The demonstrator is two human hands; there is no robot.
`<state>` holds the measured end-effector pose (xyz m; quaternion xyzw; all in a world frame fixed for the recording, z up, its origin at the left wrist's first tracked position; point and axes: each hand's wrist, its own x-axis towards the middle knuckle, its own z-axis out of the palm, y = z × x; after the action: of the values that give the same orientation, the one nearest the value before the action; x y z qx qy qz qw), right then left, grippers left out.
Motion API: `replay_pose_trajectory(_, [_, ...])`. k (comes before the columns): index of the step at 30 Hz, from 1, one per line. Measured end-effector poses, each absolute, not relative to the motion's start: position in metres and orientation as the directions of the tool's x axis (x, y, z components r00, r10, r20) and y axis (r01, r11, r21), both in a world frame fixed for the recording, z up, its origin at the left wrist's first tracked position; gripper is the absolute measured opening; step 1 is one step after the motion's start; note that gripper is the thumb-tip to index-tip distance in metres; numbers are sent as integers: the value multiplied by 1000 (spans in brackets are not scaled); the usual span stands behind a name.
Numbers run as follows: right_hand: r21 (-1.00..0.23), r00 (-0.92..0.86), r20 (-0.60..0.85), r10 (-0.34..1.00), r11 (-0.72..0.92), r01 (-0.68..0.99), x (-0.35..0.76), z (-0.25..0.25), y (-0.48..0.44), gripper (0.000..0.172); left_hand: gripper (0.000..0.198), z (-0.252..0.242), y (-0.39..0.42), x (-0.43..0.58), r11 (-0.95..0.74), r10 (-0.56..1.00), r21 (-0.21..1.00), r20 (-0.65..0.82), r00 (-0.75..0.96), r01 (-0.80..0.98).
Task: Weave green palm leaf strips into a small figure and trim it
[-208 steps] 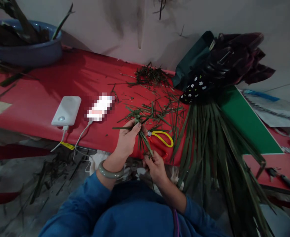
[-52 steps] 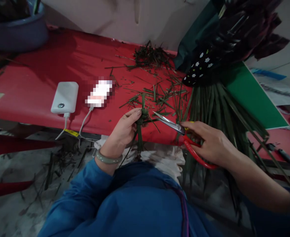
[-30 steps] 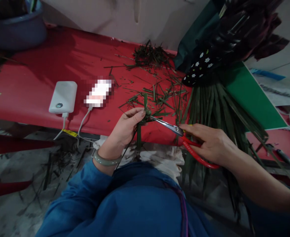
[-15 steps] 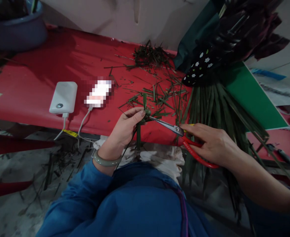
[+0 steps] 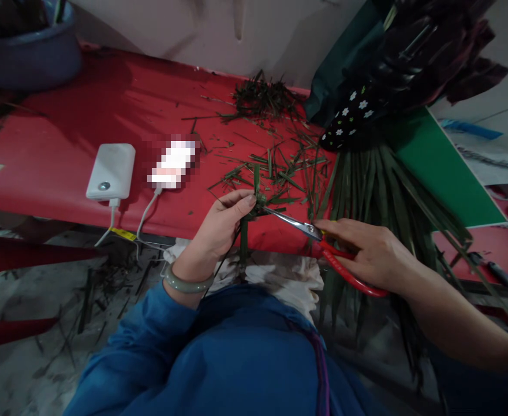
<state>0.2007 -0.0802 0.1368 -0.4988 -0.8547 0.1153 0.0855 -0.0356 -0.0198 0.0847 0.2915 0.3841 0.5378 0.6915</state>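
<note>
The left hand (image 5: 219,228) pinches the leaf knot (image 5: 254,203) tight. The right hand (image 5: 373,254) grips the scissors (image 5: 318,236), and their blades have now moved in against the knot's side.

We pinch the woven leaf piece (image 5: 254,207) in our left hand (image 5: 219,228) — our right hand (image 5: 369,254) grips red-handled scissors (image 5: 323,245), blade tips touching it.

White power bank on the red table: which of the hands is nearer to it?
Left. The left hand pinches the leaf piece to the right of the power bank; the right hand, gripping the red scissors, sits farther right.
</note>
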Motion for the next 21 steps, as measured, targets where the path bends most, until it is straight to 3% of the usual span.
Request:
replay_pose_trajectory(5, [-371, -464, -41, 885, 418, 829, 201, 137, -79, 43, 25, 87, -22, -37, 267, 964, 805, -212, 162, -530])
replay_pose_trajectory(14, [-599, -434, -352, 829, 157, 785, 195, 152, -74, 51, 26, 93, -23, -44, 305, 944, 822, -194, 266, -481])
replay_pose_trajectory(21, [-729, -492, -403, 772, 54, 683, 198, 146, -77, 51, 24, 93, -24, -49, 305, 945, 845, -211, 249, -440])
